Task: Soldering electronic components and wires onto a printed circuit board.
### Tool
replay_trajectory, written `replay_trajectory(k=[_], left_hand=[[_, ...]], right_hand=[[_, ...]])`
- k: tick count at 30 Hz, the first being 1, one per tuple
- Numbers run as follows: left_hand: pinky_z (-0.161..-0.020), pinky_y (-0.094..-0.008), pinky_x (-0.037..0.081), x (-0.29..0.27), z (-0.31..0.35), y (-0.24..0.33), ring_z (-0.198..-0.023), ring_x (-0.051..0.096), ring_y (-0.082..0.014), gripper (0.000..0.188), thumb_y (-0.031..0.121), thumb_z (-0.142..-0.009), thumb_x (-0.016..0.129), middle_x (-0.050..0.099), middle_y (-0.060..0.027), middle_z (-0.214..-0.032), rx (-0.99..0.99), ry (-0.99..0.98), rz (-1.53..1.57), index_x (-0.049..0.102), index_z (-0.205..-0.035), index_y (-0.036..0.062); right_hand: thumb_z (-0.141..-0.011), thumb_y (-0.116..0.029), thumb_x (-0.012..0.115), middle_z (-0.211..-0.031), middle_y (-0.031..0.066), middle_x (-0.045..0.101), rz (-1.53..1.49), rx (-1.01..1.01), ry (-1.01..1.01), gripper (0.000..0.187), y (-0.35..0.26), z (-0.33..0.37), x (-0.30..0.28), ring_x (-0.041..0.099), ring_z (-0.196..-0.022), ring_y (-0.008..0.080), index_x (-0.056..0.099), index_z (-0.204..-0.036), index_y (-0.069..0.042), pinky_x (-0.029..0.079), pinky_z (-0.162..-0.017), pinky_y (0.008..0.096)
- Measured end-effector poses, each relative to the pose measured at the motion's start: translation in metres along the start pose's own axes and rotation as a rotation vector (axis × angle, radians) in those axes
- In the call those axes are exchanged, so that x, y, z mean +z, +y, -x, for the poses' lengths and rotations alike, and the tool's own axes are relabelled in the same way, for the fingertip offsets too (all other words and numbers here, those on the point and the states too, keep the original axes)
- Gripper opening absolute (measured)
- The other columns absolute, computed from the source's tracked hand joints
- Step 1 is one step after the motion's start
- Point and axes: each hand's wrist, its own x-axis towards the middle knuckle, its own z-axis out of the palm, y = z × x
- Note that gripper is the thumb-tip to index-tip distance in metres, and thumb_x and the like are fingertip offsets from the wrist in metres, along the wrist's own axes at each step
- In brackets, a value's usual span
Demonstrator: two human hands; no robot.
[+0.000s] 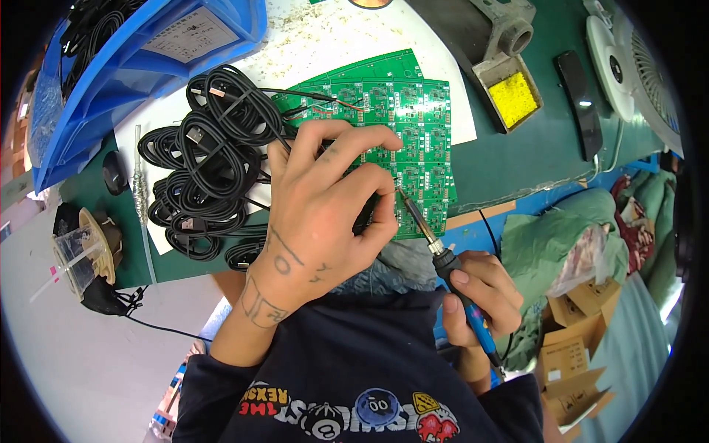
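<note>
My right hand (484, 295) grips a soldering iron (447, 260) by its blue and black handle. The iron's metal tip reaches up to the green circuit board panel (428, 140), right beside the fingertips of my left hand (325, 199). My left hand hangs over the panel with thumb and index finger pinched; what they hold is hidden. Black USB cables (210, 155), coiled and tied, are piled left of my left hand. One black cable (310, 94) ends in thin red and dark wires on the panel's upper part. Another green panel (369, 68) lies partly underneath.
A blue bin (148, 81) stands at the upper left. At the upper right are an iron stand with a yellow sponge (513, 100), a black oblong device (578, 103) and a white fan (613, 66). A solder wire tube (139, 184) lies left of the cables. Cardboard boxes (572, 347) sit lower right.
</note>
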Motion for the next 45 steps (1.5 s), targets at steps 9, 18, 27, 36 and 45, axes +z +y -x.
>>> replay_trajectory(k=[9,18,27,36,45], left_hand=[[-0.089,-0.0359,0.042,-0.001,-0.003,0.006,-0.105,0.056,-0.023,0.018,0.001,-0.065,0.074,0.071,0.0025,-0.122,-0.021,0.0,-0.026,0.061,-0.073,0.0119],[-0.085,-0.0385,0.038,0.001,-0.003,0.007,-0.105,0.055,-0.0231,0.019,0.002,-0.067,0.073,0.068,0.0028,-0.122,-0.01,0.006,-0.07,0.057,-0.073,0.0117],[-0.095,-0.0477,0.041,-0.017,0.009,0.017,-0.114,0.058,-0.0293,0.016,0.003,-0.072,0.074,0.067,-0.0035,-0.129,0.014,-0.053,-0.024,0.066,-0.084,0.0089],[-0.092,-0.0422,0.055,-0.07,0.094,0.023,-0.103,0.071,-0.0343,0.022,0.008,-0.086,0.077,0.073,-0.0157,-0.119,-0.432,-0.502,0.312,0.072,-0.105,-0.0018],[-0.077,-0.0362,0.055,0.018,0.107,0.002,-0.082,0.069,-0.0315,0.025,0.016,-0.087,0.08,0.075,-0.0107,-0.094,-0.454,-0.134,0.583,0.073,-0.106,0.001]], right_hand=[[-0.08,-0.009,0.074,-0.085,0.0184,0.069,0.083,-0.08,-0.068,0.024,-0.002,0.0,-0.001,0.062,-0.069,0.029,0.073,-0.1,0.003,0.056,-0.07,0.0412],[-0.076,-0.004,0.078,-0.089,0.0174,0.069,0.068,-0.006,0.118,0.029,-0.002,0.013,-0.014,0.062,-0.07,0.0247,0.075,-0.105,0.0,0.055,-0.066,0.0359],[-0.075,0.003,0.078,-0.098,0.0162,0.068,0.145,-0.116,0.189,0.038,0.007,-0.024,0.01,0.058,-0.071,0.0204,0.073,-0.112,-0.002,0.049,-0.064,0.0276],[-0.078,0.009,0.077,-0.105,0.0111,0.068,0.09,-0.197,0.106,0.036,0.033,-0.09,0.043,0.058,-0.074,0.0176,0.077,-0.113,-0.002,0.05,-0.065,0.0279],[-0.08,0.009,0.076,-0.107,0.0083,0.067,0.185,-0.193,0.058,0.035,0.036,-0.09,0.05,0.059,-0.073,0.0153,0.078,-0.112,-0.004,0.05,-0.063,0.0265]])
